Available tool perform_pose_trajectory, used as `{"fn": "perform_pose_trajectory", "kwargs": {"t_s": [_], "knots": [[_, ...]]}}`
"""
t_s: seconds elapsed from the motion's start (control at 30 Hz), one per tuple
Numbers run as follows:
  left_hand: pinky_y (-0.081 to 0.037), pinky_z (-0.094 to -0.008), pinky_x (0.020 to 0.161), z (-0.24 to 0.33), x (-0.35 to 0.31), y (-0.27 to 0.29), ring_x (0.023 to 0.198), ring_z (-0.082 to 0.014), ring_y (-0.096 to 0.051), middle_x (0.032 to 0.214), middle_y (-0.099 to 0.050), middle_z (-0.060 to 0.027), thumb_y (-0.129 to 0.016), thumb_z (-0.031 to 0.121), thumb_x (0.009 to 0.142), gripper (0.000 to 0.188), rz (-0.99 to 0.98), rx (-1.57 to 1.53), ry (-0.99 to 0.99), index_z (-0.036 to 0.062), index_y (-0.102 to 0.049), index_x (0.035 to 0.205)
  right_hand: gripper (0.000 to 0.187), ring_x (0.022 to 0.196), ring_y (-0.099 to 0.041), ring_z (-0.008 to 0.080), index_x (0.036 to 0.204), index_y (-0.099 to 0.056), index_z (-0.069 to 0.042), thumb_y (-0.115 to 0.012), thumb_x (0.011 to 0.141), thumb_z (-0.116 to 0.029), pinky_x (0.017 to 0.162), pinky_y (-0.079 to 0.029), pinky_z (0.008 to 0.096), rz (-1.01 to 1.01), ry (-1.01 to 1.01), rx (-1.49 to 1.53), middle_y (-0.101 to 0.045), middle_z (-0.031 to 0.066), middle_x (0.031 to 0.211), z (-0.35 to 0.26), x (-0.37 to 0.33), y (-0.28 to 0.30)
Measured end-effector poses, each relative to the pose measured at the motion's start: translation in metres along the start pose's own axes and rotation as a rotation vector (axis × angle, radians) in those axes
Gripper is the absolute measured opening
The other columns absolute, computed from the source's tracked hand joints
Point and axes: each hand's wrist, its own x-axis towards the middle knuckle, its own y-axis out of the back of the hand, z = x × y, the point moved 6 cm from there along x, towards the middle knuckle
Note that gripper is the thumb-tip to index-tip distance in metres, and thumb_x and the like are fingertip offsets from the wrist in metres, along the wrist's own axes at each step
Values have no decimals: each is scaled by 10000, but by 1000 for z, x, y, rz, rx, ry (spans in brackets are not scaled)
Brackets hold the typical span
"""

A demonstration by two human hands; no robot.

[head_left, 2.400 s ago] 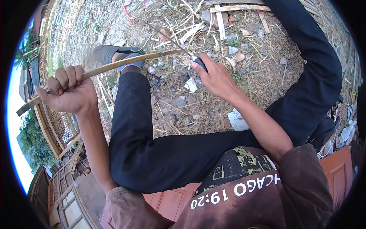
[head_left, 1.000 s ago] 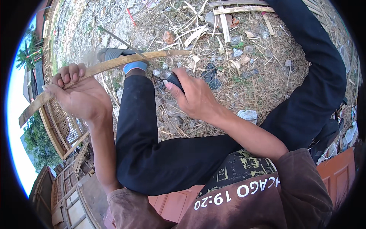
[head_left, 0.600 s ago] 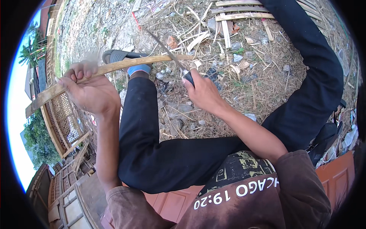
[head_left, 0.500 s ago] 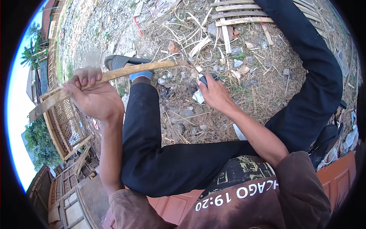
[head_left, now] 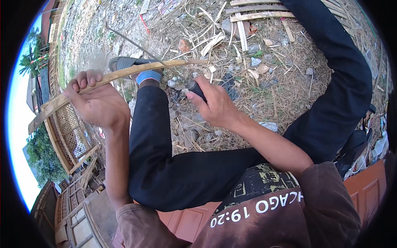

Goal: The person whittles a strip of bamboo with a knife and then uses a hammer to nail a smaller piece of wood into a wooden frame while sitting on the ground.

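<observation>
- One rounded, green leafy tree [head_left: 44,156] stands at the far left.
- One pale wooden lattice panel in a frame [head_left: 71,130] comes next, behind the strip's near end.
- One left hand [head_left: 99,105], palm turned up, has its fingers curled closed over the strip, the thumb lying along it.
- One long, thin, slightly bowed tan strip of wood or bamboo [head_left: 120,73] runs from the left side, through that hand, to a narrow tip above the ground near the middle.
- One grey slip-on sandal [head_left: 124,63] shows beyond the strip, with one light-blue band [head_left: 149,76] at the ankle.
- One knife with a black handle and a long, narrow grey blade [head_left: 196,91] points up and left; its blade crosses the strip toward the tip. Whether the two touch, I cannot tell.
- One right hand [head_left: 219,105] is wrapped firmly around the handle, thumb pressed along its side.
- Two black-trousered legs, left [head_left: 149,124] and right [head_left: 343,53], lie spread apart.
- One orange-brown stone [head_left: 184,45] sits among straw and shavings, too many to count.
- Three pale wooden slats [head_left: 264,15] cross one upright slat [head_left: 242,36] at the top, left of the right leg.
</observation>
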Motion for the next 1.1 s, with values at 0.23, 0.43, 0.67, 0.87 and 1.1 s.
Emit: {"fn": "perform_pose_trajectory", "kwargs": {"t_s": [0.23, 0.43, 0.67, 0.87, 1.1], "knots": [[-373, -283, 712, 1, 0, -6, 750, -123, -391, 854, -383, -12, -381, 251, 1042, 221, -18, -26, -21, 85, -419, 900, 323, 604, -626, 441, 979, -465, 11, -504, 985, -310, 574, -477, 498, 9, -182, -30, -607, 228, 638, 26, -6, 6], [-358, -291, 718, -1, 9, -11, 747, -118, -385, 839, -378, -7, -343, 271, 1052, 258, -92, 31, -22, 82, -422, 895, 326, 605, -613, 459, 987, -473, 17, -529, 977, -305, 580, -464, 499, 21, -188, -20, -586, 235, 629, 45, 4, 1], [-366, -294, 713, -3, 3, -8, 734, -118, -383, 833, -376, -5, -393, 259, 1048, 221, -11, 2, -4, 86, -417, 913, 309, 598, -639, 404, 1013, -492, 10, -492, 993, -299, 545, -463, 478, 55, -90, -46, -618, 197, 639, 32, 2, -1], [-339, -293, 660, -2, 2, -7, 704, -115, -353, 786, -350, 4, -375, 301, 1046, 267, 6, 40, -8, 91, -398, 882, 366, 628, -636, 418, 1012, -498, 0, -483, 994, -365, 602, -477, 501, -39, -183, -43, -612, 218, 658, 37, -4, 7], [-319, -288, 650, 0, 1, -21, 684, -114, -340, 749, -333, 20, -355, 380, 1041, 334, -193, -79, 33, 132, -357, 816, 377, 628, -609, 455, 960, -499, -11, -508, 982, -387, 597, -461, 510, -29, -242, -48, -600, 229, 658, 37, 9, 5]]}}
